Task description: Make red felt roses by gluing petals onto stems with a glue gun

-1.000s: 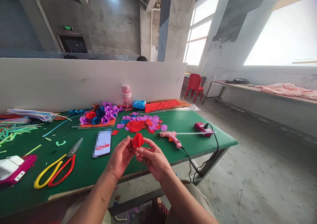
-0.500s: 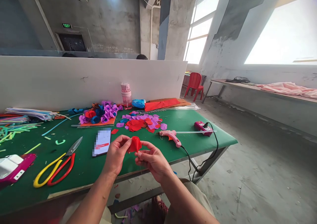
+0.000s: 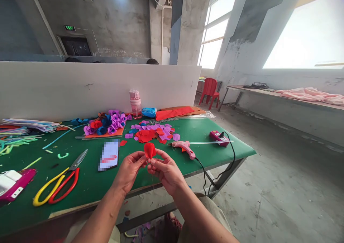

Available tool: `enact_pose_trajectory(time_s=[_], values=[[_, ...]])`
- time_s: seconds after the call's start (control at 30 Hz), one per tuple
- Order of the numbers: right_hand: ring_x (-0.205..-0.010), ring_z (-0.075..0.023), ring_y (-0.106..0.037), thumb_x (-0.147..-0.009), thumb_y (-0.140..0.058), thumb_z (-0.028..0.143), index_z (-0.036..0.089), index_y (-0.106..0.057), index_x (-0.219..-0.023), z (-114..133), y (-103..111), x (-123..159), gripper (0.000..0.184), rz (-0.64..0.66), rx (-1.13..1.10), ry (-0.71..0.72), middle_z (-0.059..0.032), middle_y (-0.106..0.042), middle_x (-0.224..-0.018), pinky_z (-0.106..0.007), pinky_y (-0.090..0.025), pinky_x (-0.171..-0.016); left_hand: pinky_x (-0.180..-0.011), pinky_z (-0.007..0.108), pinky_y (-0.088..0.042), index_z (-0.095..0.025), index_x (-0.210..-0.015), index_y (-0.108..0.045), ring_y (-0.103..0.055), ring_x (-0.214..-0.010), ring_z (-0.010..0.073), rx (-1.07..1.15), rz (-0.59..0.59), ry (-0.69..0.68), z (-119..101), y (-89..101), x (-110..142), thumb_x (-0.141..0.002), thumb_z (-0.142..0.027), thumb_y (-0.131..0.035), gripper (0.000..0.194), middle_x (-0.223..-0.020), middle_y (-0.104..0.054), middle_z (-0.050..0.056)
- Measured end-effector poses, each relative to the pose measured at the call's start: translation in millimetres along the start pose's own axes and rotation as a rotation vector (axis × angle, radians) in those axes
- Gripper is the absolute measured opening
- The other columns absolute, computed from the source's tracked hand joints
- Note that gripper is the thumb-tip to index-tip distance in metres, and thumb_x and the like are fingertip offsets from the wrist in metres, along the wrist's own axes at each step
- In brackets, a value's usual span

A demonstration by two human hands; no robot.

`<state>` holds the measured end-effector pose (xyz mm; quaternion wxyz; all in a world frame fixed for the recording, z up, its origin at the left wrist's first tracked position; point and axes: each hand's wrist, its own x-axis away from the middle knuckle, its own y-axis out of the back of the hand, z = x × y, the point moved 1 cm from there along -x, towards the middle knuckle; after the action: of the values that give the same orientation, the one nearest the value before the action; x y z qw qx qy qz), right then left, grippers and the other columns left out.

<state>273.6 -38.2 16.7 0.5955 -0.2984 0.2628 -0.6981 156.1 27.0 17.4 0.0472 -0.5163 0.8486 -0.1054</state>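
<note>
A small red paper petal, slightly cupped, stands upright between my hands above the table's front edge. My left hand pinches its lower left side with thumb and forefinger. From the other side my right hand grips its base, fingertips close to the left ones. A thin strand hangs below the fingers. Just beyond lies a pile of red and purple petals. To the right rests a pink hot glue gun with a clear glue stick in its back.
Left on the green table lie scissors, a phone, a power strip and pipe cleaners. Finished paper flowers, a pink bottle and a blue packet stand along the white partition. A charger block sits right.
The petal is raised a little and now shows more of its face above my fingers. My left fingers have moved down towards its base. The view has shifted slightly.
</note>
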Motion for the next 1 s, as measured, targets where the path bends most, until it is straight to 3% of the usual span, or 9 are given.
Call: enact_pose_trajectory(time_s=[0.63, 1.0], values=[[-0.056, -0.0098, -0.060, -0.056, -0.079, 0.022, 0.016, -0.059, -0.102, 1.4, 4.1, -0.3, 0.051, 0.011, 0.093, 0.030, -0.0009, -0.067, -0.066, -0.022, -0.047, -0.058, -0.064, 0.024, -0.041, -0.015, -0.072, -0.070, -0.054, -0.065, 0.0131, -0.026, -0.046, 0.008, 0.1, -0.3, -0.6, -0.060, -0.032, -0.076, 0.022, -0.067, -0.066, 0.003], [-0.054, -0.0097, -0.057, -0.057, -0.077, 0.022, 0.015, -0.056, -0.102, 2.2, 2.9, 0.1, 0.051, -0.020, 0.183, 0.075, 0.0013, -0.065, -0.063, -0.023, -0.042, -0.058, -0.060, 0.024, -0.039, -0.014, -0.074, -0.072, -0.044, -0.057, 0.0100, -0.035, -0.008, 0.052, -4.1, -2.5, 2.0, -0.061, -0.032, -0.074, 0.022, -0.062, -0.061, 0.002]])
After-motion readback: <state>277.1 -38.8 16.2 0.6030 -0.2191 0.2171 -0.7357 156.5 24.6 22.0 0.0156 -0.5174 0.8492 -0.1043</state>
